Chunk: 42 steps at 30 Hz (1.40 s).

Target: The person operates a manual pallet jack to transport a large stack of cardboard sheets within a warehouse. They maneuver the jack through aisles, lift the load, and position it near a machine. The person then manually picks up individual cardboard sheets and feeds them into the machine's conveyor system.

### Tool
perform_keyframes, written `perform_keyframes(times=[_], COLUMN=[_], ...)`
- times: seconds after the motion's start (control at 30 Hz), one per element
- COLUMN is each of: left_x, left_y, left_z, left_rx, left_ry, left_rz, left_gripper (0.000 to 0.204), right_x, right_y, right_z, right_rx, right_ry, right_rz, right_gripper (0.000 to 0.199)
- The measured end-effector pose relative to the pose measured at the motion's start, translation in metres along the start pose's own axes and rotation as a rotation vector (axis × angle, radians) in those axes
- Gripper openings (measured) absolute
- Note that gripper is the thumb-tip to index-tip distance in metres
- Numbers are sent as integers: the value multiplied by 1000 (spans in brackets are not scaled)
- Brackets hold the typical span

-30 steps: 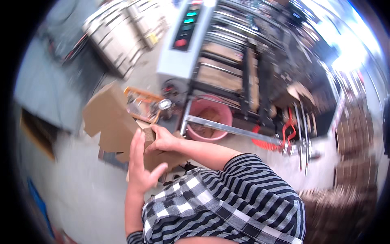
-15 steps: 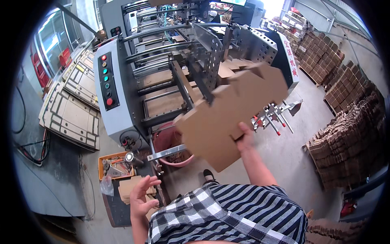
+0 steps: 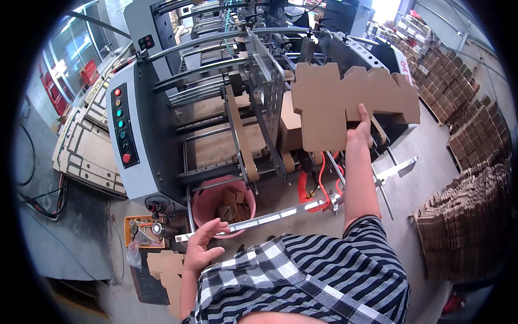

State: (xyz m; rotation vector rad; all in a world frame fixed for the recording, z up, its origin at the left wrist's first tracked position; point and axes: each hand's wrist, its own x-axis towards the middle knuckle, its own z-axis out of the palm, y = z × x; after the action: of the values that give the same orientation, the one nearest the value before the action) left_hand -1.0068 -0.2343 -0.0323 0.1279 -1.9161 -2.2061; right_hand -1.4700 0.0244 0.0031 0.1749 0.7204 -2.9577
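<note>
A flat, die-cut brown cardboard box blank (image 3: 329, 108) is held up in front of the machine's right side. My right hand (image 3: 360, 129) grips its lower edge, thumb on the near face; the other fingers are hidden behind it. My left hand (image 3: 204, 245) is empty, fingers apart, near the left end of a metal bar (image 3: 270, 217). Below and left of that hand, more cardboard blanks (image 3: 166, 264) lie on a dark surface. Behind the held blank, part of another brown cardboard piece (image 3: 290, 121) shows in the machine.
A large machine (image 3: 143, 162) with rollers, belts and a button panel (image 3: 123, 125) fills the middle. Under it stands a pink tub (image 3: 197, 208) of cardboard scraps. An orange tool tray (image 3: 129, 232) sits at left. Bundled cardboard stacks (image 3: 464, 216) line the right. Flat boards (image 3: 86, 154) lean far left.
My right hand has carried the cardboard blank up and away from my body, to the right, and turned it more level. The view has shifted. My left hand stays open near my body.
</note>
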Motion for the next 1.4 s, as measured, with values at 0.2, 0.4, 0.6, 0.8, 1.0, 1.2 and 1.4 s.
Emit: perform_keyframes(times=[0.2,0.4,0.6,0.8,1.0,1.2,1.4], left_x=[29,54,76,85,98,105,108], left_y=[-23,-31,-34,-50,-51,-53,-60], left_z=[10,17,20,13,19,23,23], left_rx=[55,89,144,138,119,143,168], left_ry=[18,55,47,26,-12,-33,-86], left_rz=[-92,-138,-192,-201,-237,-248,-294], left_gripper=[76,79,78,78,77,72,72], right_x=[87,136,178,192,173,179,173], right_y=[28,61,96,114,63,53,71], right_z=[16,4,-19,-23,-10,-20,-11], right_rx=[-40,-119,-152,-335,-1211,-1426,-1402], right_ry=[31,75,152,141,1,98,35], right_rz=[86,112,217,394,708,765,704], right_gripper=[47,49,46,42,86,108,56])
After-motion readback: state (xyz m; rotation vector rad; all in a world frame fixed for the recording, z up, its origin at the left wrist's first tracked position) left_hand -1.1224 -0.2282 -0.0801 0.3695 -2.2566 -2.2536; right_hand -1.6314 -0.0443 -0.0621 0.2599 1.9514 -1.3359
